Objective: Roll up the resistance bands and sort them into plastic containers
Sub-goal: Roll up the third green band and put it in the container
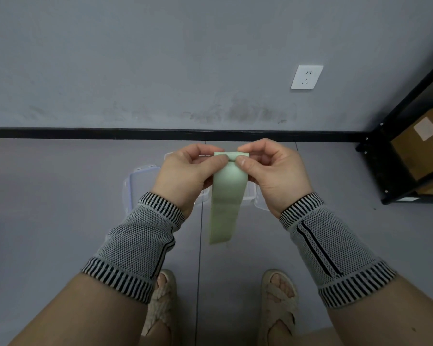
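The left hand [185, 171] and the right hand [270, 168] are raised side by side, each pinching the folded top edge of a pale green flat elastic resistance band [226, 193] between thumb and curled fingers. The rest of the band hangs loose between the wrists (its lower end is slightly blurred). Under the hands, on the grey floor [48, 208], stand clear plastic containers [138, 186], mostly hidden. Both forearms wear grey knit wrist sleeves [140, 240] with black-and-white striped cuffs. A white wall socket [307, 77] sits above the black skirting.
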`<state>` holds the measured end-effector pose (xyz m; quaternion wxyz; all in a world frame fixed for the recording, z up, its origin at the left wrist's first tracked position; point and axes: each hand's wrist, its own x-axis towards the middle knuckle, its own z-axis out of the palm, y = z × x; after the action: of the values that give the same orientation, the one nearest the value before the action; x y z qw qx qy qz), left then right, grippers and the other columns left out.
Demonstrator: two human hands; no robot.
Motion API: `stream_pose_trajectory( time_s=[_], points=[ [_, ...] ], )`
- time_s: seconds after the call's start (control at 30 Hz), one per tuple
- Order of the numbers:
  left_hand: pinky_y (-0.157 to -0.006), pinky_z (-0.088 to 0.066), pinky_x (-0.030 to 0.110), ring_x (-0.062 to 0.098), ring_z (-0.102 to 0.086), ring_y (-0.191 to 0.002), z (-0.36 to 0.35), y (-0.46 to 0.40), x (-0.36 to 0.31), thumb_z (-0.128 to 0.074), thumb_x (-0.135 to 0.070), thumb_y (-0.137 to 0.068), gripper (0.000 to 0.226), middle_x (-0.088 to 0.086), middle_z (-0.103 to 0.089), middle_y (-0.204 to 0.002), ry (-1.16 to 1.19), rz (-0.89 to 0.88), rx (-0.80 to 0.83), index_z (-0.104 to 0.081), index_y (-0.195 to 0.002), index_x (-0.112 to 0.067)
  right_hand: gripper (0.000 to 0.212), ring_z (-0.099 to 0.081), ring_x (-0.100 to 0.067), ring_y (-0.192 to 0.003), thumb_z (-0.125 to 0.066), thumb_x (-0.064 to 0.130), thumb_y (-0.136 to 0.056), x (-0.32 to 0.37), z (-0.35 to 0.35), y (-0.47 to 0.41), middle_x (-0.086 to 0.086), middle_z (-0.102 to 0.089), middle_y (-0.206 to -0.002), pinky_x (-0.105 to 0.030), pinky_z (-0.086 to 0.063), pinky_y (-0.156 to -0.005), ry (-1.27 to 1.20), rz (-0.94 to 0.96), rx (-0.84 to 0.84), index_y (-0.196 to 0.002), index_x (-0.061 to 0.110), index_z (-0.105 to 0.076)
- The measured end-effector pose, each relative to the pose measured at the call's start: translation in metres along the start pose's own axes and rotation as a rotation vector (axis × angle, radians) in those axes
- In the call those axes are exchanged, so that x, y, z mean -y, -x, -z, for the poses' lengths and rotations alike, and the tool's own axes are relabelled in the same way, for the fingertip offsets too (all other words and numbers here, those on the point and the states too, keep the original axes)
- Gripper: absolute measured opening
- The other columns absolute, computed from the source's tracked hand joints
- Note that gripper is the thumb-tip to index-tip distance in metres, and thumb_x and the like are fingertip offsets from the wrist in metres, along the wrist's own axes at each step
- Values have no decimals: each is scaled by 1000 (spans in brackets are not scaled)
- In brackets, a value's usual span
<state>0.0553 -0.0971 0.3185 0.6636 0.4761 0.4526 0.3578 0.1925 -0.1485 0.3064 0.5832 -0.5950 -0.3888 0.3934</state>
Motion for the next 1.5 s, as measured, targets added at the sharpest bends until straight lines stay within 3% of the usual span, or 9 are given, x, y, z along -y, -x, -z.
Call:
stream_pose_trajectory(
  time_s=[0.3, 0.53, 0.73, 0.83, 0.97, 1.17, 1.3, 1.4, 1.5],
  points=[
    [-67, -55, 27, 18, -65, -72, 2, -2, 2, -62, 7, -82, 17, 12, -66, -82, 10, -43, 1, -63, -83, -10, 22, -65, -22, -81, -67, -5, -81, 0, -4, 0, -6, -67, -81, -43, -56, -82, -54, -22, 24, -83, 17, -67],
    [-68, -56, 28, 20, -67, -73, 3, 1, 1, -62, 11, -80, 22, 10, -69, -84, 2, -67, 20, -63, -78, -10, 7, -71, -24, -82, -71, 12, -82, 0, -2, 1, -10, -73, -87, -43, -58, -78, -18, -59, 50, -87, 17, -70],
    [-66, -57, 27, 18, -70, -72, 0, 1, 2, -64, 2, -82, 16, 6, -72, -76, 32, -32, -7, -63, -94, -8, 6, -70, -24, -73, -69, 8, -83, 2, -3, 0, -10, -72, -77, -42, -58, -74, -64, -89, 3, -79, 12, -68],
    [-73, -57, 30, 13, -69, -75, -4, 1, 7, -65, -9, -85, 12, -1, -73, -74, -138, -41, -2, -64, -96, -15, 7, -69, -26, -75, -71, 9, -82, 0, -2, -1, -12, -71, -78, -48, -57, -78, -90, -89, -61, -78, 13, -69],
    [-74, -53, 23, 5, -68, -75, -8, 4, 10, -64, -11, -86, 18, -6, -74, -78, -296, -119, 36, -64, -100, -21, 7, -69, -31, -83, -74, 15, -80, -1, -4, -1, -11, -72, -81, -56, -55, -80, -55, -67, -160, -76, 19, -70],
    [-75, -54, 21, 6, -68, -79, -15, 7, 12, -60, -10, -88, 24, -4, -73, -84, -440, -227, -23, -65, -109, -21, 11, -67, -21, -72, -73, 10, -80, -1, -8, 0, -5, -70, -74, -51, -57, -77, -58, -27, -210, -75, 18, -69],
    [-75, -53, 18, 6, -67, -81, -13, 5, 11, -55, -7, -91, 25, -7, -72, -85, -415, -212, -19, -66, -106, -23, 11, -68, -29, -76, -73, 9, -80, -1, -8, 0, -12, -70, -79, -51, -57, -77, -45, -19, -196, -76, 18, -68],
    [-87, -52, 29, 14, -68, -91, -7, 0, 9, -51, -5, -92, 23, 2, -72, -94, -273, -113, -8, -67, -104, -17, 12, -67, -36, -86, -72, 5, -81, 1, -7, 1, -18, -70, -87, -48, -57, -79, -39, -11, -166, -78, 15, -67],
    [-92, -52, 37, 21, -67, -96, -3, -2, 6, -49, -3, -93, 26, 9, -71, -101, -238, -70, -3, -66, -112, -7, 14, -69, -32, -82, -71, 1, -80, 2, -8, 2, -16, -70, -84, -46, -59, -76, -51, -26, -132, -77, 14, -66]
  ],
)
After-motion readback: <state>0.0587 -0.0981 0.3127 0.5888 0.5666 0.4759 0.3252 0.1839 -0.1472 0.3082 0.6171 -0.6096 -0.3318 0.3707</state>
